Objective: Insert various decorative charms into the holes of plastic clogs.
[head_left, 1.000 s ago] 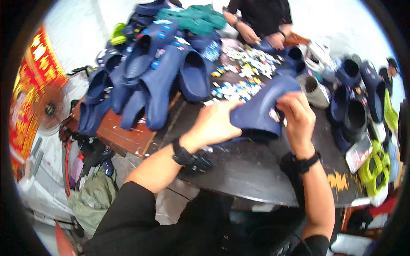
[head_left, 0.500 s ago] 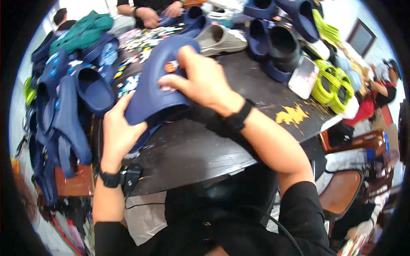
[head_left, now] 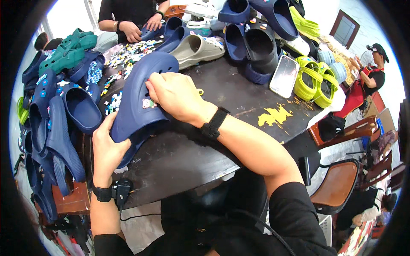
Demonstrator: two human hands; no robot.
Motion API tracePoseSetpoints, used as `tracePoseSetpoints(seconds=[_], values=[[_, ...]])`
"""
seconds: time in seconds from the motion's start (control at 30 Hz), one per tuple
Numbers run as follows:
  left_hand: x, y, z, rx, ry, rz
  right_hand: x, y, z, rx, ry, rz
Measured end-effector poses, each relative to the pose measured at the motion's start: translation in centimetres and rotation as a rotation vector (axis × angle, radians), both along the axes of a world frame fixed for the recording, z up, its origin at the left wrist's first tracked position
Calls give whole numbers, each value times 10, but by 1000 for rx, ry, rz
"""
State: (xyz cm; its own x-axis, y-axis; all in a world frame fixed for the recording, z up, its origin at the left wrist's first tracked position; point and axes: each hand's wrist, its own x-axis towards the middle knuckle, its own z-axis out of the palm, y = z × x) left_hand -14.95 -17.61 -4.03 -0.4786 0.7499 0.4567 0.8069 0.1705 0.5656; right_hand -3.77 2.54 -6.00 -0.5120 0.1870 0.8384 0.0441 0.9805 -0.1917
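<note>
Centrally, a navy-blue foam clog with round holes in its upper (head_left: 139, 96) lies tilted on the dark, scuffed bench (head_left: 222, 98), toe toward twelve o'clock and heel toward six. The left hand (head_left: 106, 149) comes up from six o'clock with its palm cupped under the heel end, fingers wrapped round the edge, holding the clog. The right hand (head_left: 175, 96) reaches in from four o'clock across the bench; its palm lies over the clog's right side and its fingertips press on the upper just beside a small pink-and-white charm (head_left: 148, 103) set in one hole. Each wrist wears a black band.

Bare bench surface opens from the clog toward three and five o'clock, marked by a splash of yellow paint (head_left: 273, 116). The near bench edge runs at about six o'clock, and the right edge drops off at four o'clock next to a brown-seated chair (head_left: 335, 187).

At nine o'clock a pile of navy clogs (head_left: 51, 123) crowds the left edge; their number cannot be told. Two green clogs (head_left: 68, 51) top it at ten o'clock. One beige clog (head_left: 198, 49) lies at twelve, and two lime-green clogs (head_left: 314, 83) at two. Loose small charms (head_left: 128, 55) scatter at eleven, where another person's hands (head_left: 132, 30) work.
</note>
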Motion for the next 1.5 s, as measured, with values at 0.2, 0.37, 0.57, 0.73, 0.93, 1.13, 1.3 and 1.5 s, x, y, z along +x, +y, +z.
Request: tracePoseSetpoints(seconds=[0.2, 0.37, 0.57, 0.73, 0.93, 1.13, 1.3, 1.5], values=[[-8, -5, 1, -16, 129, 6, 0, 3, 6, -160, -70, 49], [-5, -11, 4, -69, 46, 29, 4, 1, 12, -303, -20, 188], [-10, -11, 0, -38, 32, -7, 11, 3, 14, -317, -58, 222], [-14, -11, 0, -52, 8, -29, 11, 0, 17, -372, -74, 221], [-36, -6, -1, 52, -110, -2, 7, 47, 11, -874, 361, 560], [-41, -6, -6, 66, -156, 77, 28, 86, 0, -633, -109, 51], [-27, -9, 4, 8, -183, 47, 25, 77, -16, -324, -450, -151], [-15, -7, -1, -24, -85, 57, 19, 29, 19, -423, -125, 133]])
